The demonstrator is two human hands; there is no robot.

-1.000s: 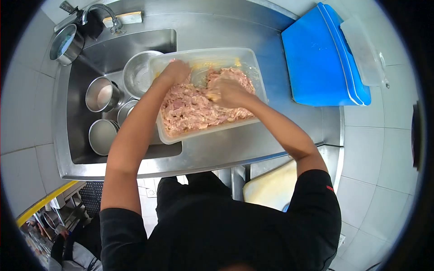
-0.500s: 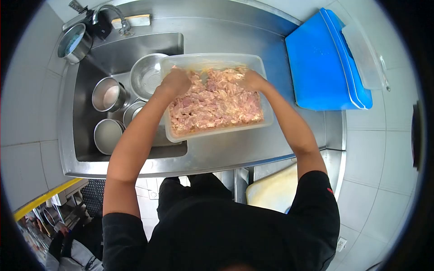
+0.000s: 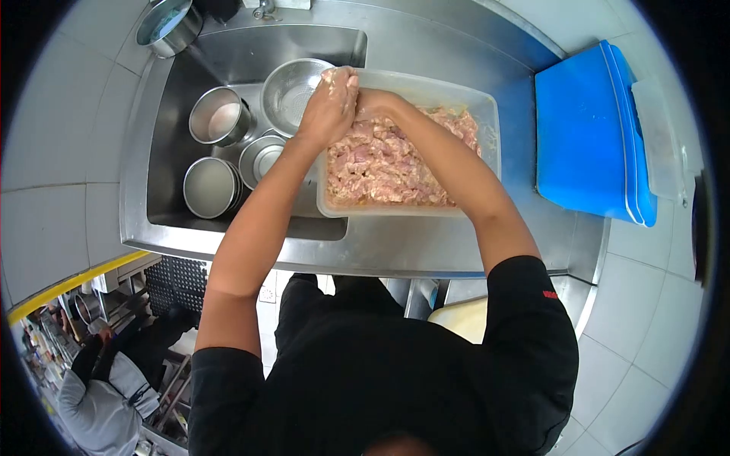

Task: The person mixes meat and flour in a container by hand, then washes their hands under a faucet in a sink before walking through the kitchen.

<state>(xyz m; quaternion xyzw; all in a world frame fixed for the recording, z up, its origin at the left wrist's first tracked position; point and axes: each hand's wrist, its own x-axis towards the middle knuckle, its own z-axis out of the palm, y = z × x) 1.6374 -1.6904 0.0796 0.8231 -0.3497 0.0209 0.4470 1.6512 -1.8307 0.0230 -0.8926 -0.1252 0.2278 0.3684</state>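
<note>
A large translucent plastic tub (image 3: pixel 487 163) of raw, pale pink meat pieces (image 3: pixel 391 163) stands on the steel counter, its left side at the sink. My left hand (image 3: pixel 331 106) is over the tub's upper left corner, fingers stretched out, with bits of meat stuck to them. Against it rests my right hand (image 3: pixel 372 105), at the far left part of the meat. Its fingers are mostly hidden behind the left hand, so their grip does not show.
The steel sink (image 3: pixel 171 182) at left holds a perforated metal bowl (image 3: pixel 285 99), a pot (image 3: pixel 220 114) and stacked round pans (image 3: pixel 209 188). Another pot (image 3: pixel 169 29) stands on the sink's corner. A blue cooler box (image 3: pixel 582 129) sits at right. A person in grey (image 3: pixel 106 414) is at lower left.
My right hand has moved left across the tub to meet my left hand at the upper left corner. Both have come out of the spread position over the meat. The view has shifted.
</note>
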